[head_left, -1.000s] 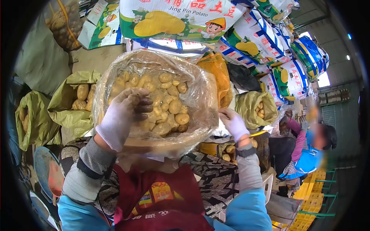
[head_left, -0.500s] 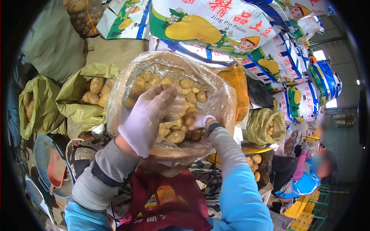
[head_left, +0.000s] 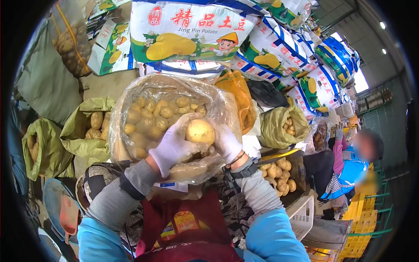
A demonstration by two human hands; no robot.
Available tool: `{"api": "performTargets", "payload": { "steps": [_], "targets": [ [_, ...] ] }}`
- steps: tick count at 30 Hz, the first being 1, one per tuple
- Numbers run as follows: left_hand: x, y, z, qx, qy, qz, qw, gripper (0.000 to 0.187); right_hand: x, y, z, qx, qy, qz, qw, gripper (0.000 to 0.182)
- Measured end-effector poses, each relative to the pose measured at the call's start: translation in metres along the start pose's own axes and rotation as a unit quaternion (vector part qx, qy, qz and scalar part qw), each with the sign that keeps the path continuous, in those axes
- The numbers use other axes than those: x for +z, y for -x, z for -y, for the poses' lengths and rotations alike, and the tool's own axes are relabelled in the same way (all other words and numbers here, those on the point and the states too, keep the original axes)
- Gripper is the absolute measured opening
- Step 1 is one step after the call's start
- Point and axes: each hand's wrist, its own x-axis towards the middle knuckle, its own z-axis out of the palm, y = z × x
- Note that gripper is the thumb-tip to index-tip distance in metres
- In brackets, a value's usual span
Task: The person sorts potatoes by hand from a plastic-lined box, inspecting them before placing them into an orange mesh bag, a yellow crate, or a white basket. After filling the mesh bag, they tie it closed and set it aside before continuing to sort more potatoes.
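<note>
My right hand [head_left: 228,142] has risen from among the potatoes [head_left: 163,112]. Printed cartons [head_left: 144,28] stand beyond the plastic-lined box [head_left: 224,105] of potatoes before me; open green sacks [head_left: 87,150] and a dark crate [head_left: 299,168], holding more, flank it. My hands partly block the box. With my left hand [head_left: 172,148], fingers curved, it grasps one large potato [head_left: 200,132] above the box.

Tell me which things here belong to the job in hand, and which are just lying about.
In use:
- large potato, between left hand and right hand
- plastic-lined container of potatoes

Probably just lying about:
- red scoop
- white basket
- dark bag
</note>
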Motion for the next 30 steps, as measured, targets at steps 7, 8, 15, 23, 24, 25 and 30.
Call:
{"api": "performTargets", "payload": {
  "steps": [7,8,15,23,24,25,30],
  "targets": [
    [-0.003,-0.004,-0.011,0.107,-0.277,-0.024,0.955,0.064,0.008,-0.005,-0.017,-0.146,-0.037,0.034,0.988,0.056],
    [-0.004,-0.005,-0.009,0.073,-0.248,-0.024,0.966,0.060,0.006,-0.010,-0.020,-0.127,-0.045,0.029,0.990,0.056],
    [-0.022,-0.010,-0.008,-0.216,0.181,-0.064,0.957,0.048,0.018,0.003,0.009,-0.102,-0.023,-0.065,0.992,0.031],
    [-0.030,-0.013,0.034,-0.126,0.099,0.003,0.987,0.052,0.033,-0.002,-0.004,-0.374,0.158,-0.040,0.913,0.064],
    [-0.037,-0.013,0.062,0.030,-0.080,0.055,0.995,0.052,0.030,-0.001,-0.005,-0.357,0.175,-0.031,0.917,0.059],
    [-0.038,-0.009,0.046,-0.064,-0.031,0.079,0.994,0.049,0.027,0.001,-0.006,-0.338,0.191,-0.021,0.921,0.055],
    [-0.042,-0.009,-0.014,-0.279,0.124,0.008,0.952,0.042,-0.071,0.027,0.021,-0.289,0.141,-0.178,0.930,0.035]
  ]
}}
